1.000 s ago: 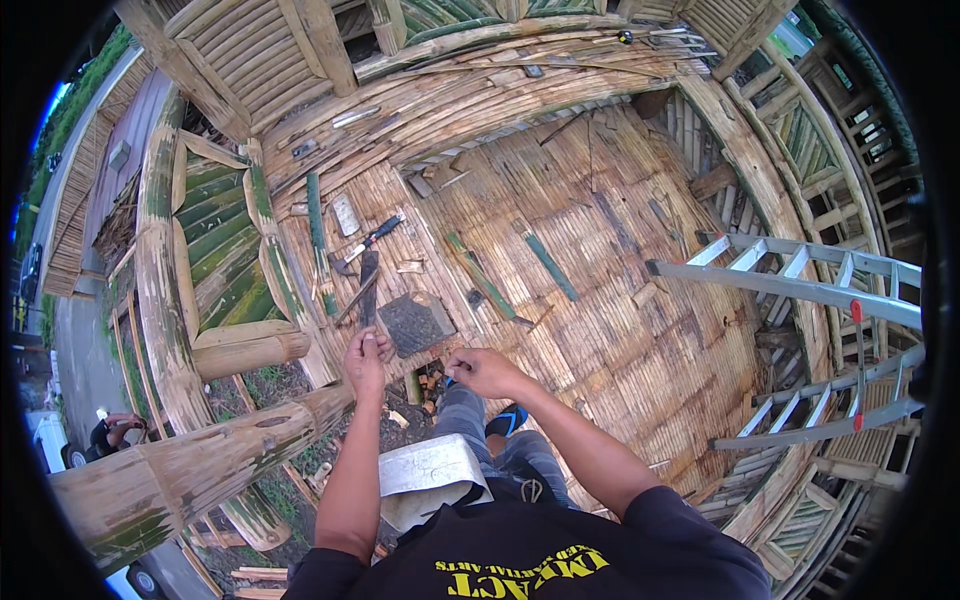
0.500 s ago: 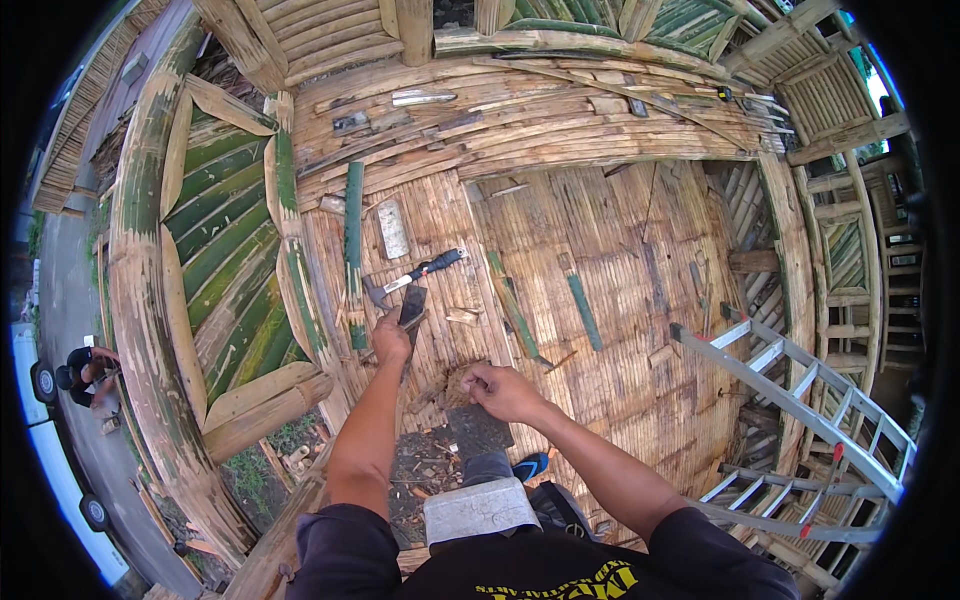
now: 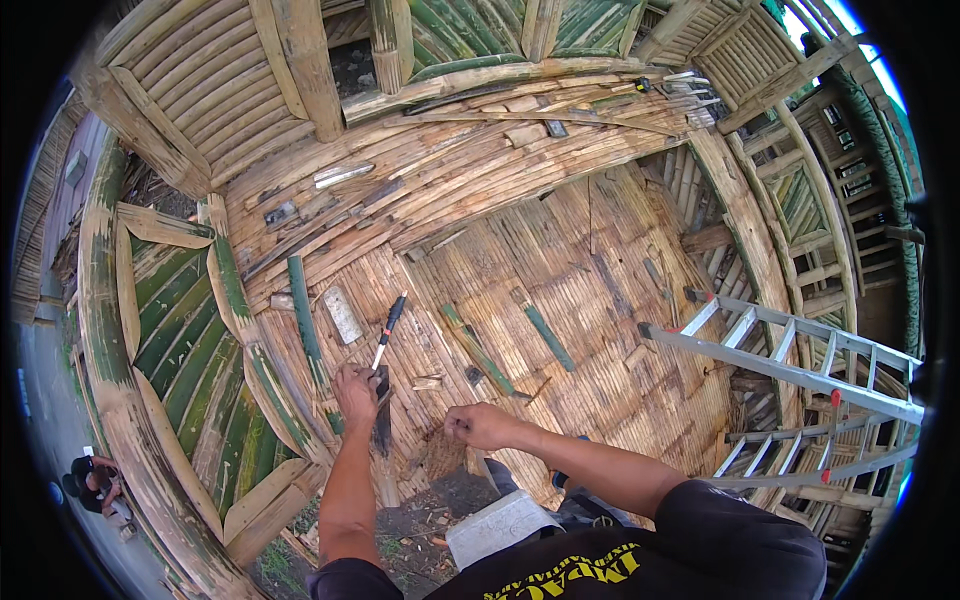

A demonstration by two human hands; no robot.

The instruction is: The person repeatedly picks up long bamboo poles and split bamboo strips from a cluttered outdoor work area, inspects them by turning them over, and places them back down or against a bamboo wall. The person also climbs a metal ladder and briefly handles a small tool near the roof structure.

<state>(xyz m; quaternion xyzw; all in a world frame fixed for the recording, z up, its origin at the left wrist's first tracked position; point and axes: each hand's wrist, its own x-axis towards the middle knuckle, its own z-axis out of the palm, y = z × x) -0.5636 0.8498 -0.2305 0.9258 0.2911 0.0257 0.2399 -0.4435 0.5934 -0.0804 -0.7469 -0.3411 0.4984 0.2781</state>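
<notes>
A hammer [image 3: 388, 332] with a dark grip and pale shaft stands out from my left hand [image 3: 357, 396], its grip pointing away from me. My left fingers are closed around its head end, which they hide. A dark, flat, blade-like piece [image 3: 383, 422] lies right beside that hand on the split-bamboo floor [image 3: 420, 350]. My right hand [image 3: 482, 427] is closed over the near edge of the bamboo, its fingers curled in a pinch. Whether anything is between them is too small to tell. A grey oblong block [image 3: 342, 315] rests beyond my left hand.
Green bamboo strips [image 3: 303, 315] lie about. An aluminium ladder [image 3: 780, 358] reaches in at the right. Bamboo railing panels [image 3: 185, 370] border the left side. Close to my body is a scuffed pale-grey piece [image 3: 500, 530]. Another person [image 3: 97, 485] is outside, at lower left.
The hammer has swung from lying crosswise to pointing away from me, and my left hand now covers its head. The dark flat piece now lies nearer me. The whole view has turned.
</notes>
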